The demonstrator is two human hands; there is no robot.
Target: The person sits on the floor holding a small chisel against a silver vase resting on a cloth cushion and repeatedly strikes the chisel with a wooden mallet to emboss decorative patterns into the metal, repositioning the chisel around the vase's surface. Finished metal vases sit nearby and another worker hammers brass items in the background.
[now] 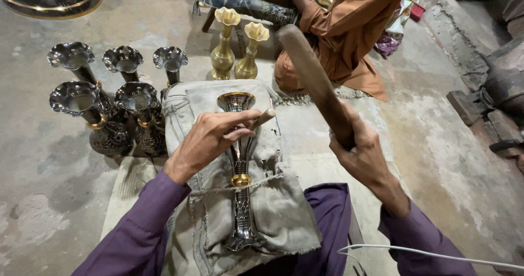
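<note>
A dark, engraved metal vase with a brass collar and a gold-rimmed flared mouth (240, 167) is laid flat on a folded pad of grey denim cloth (273, 210) across the lap; its long axis runs almost straight away from the body, the foot pointing back toward the wearer and the mouth pointing outward toward the concrete floor (65, 199). A short wooden-handled punch (262, 118) is pinched in the grip of the left hand (210, 139), fingers closed round it, the tool slanting across the vase's upper neck just below the mouth; whether its tip touches the metal cannot be told. A long brown wooden mallet (311, 79) is clenched in the fully closed grip of the right hand (360, 150), raised up and to the right, its head well apart from the punch and angled away up-left; the left hand is thus the nearer to the vase, lying directly over it. Five similar dark vases (103, 101) stand upright to the left, two brass vases (237, 47) beyond; a seated person in orange clothing (349, 30) is behind.
</note>
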